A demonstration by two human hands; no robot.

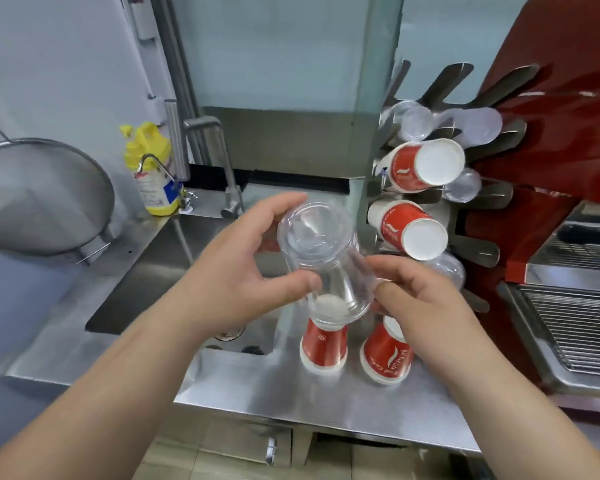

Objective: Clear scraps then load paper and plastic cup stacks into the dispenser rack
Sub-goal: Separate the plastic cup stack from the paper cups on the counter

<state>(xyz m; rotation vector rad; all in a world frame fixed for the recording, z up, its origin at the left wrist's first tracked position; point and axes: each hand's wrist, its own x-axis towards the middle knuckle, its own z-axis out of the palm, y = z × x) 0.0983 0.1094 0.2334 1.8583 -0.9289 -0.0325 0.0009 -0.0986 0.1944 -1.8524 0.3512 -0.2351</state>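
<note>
A clear plastic cup stack (321, 258) is held tilted above the steel counter, base toward me. My left hand (246, 261) grips its left side and my right hand (420, 292) pinches its lower rim on the right. Below it, two red paper cup stacks (323, 348) (387, 355) stand upside down on the counter (291, 393). To the right, the metal dispenser rack (478, 199) holds two red paper cup stacks (423, 166) (407, 228) and several clear plastic cups (414, 121), all pointing out toward me.
A sink (174, 271) with a tap (219, 161) lies to the left, a yellow detergent bottle (151, 168) behind it, and a large steel strainer (42, 199) at far left. A red espresso machine with a drip grate (575, 323) stands at the right.
</note>
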